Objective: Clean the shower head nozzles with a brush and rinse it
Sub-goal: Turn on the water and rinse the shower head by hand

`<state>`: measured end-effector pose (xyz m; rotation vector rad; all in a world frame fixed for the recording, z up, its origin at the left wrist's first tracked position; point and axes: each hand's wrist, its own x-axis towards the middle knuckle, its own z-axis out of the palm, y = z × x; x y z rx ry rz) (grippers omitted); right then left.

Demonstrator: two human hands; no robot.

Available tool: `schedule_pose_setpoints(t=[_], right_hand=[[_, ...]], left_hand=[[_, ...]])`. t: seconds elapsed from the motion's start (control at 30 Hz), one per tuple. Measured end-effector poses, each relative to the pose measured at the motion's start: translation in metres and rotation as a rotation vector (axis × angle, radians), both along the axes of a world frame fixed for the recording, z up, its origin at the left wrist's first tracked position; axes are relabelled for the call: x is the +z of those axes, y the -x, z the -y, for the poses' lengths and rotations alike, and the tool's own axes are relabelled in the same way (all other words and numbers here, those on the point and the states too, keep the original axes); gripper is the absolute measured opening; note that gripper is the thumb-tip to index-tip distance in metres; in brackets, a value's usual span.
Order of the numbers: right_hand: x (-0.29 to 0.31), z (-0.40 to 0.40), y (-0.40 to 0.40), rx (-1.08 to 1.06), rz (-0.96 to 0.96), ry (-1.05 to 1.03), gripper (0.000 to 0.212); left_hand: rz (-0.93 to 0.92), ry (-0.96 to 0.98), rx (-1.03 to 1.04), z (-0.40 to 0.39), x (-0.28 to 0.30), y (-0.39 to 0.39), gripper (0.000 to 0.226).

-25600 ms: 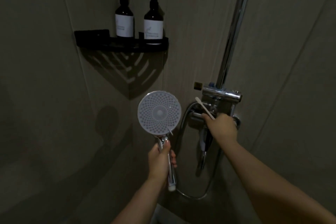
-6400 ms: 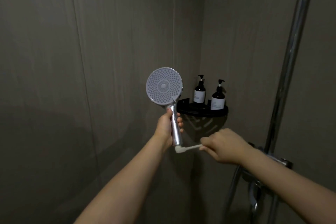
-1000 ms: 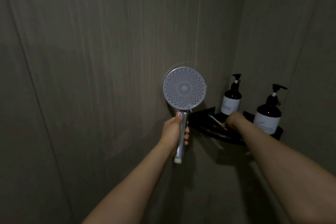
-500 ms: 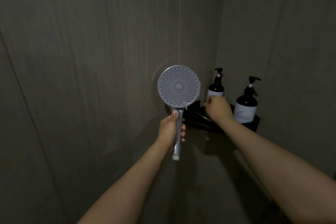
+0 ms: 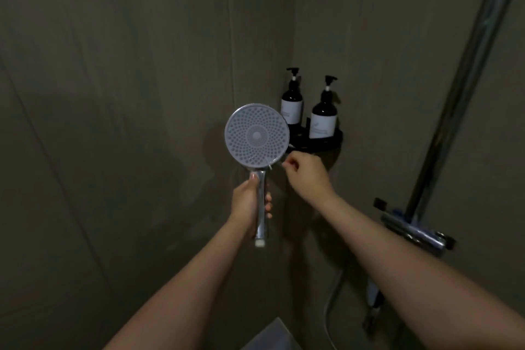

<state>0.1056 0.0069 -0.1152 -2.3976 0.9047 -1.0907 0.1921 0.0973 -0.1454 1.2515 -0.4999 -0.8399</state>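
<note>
From my head view, my left hand (image 5: 250,202) is wrapped round the chrome handle of the shower head (image 5: 257,135), holding it upright at about the centre of what I see, its round nozzle face turned toward me. My right hand (image 5: 305,172) sits at about three o'clock from the handle's neck, just below the black corner shelf (image 5: 326,145); its fingers are curled loosely and I can make out nothing in them, though the light is poor and something thin at the fingertips cannot be ruled out. I see no brush plainly anywhere; a pale sliver near the shelf's left edge might be it, but I cannot tell. I judge the scrubbing part is over and the rinse is what remains. The handle's lower end shows bare, with no hose on it, so the next move seems to call for carrying the head toward the mixer valve (image 5: 412,231) at four o'clock, joining it to the hose (image 5: 331,297) below, and turning on the water. Counting: one shower head, one shelf, two dark pump bottles (image 5: 323,116) on it, one upright chrome riser pipe (image 5: 460,79), one valve, and my two hands.
</note>
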Motion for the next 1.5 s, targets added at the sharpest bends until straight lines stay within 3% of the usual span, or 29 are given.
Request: schedule_pose_setpoints(t=[0.8,1.17,1.5], right_hand=[[-0.112,-0.092,0.157,-0.313,-0.109,-0.258,0.011],[-0.194,-0.068,0.196,-0.574,-0.063,-0.304,0.012],[-0.273,-0.001,0.181,-0.619,0.125,-0.369,0.026]], left_hand=[[-0.105,-0.119,-0.352,-0.064,-0.109,0.126,0.038],[-0.151,-0.123,-0.407,-0.055,-0.231,0.136,0.039],[-0.143,-0.022,-0.417,0.0,-0.371,0.128,0.037]])
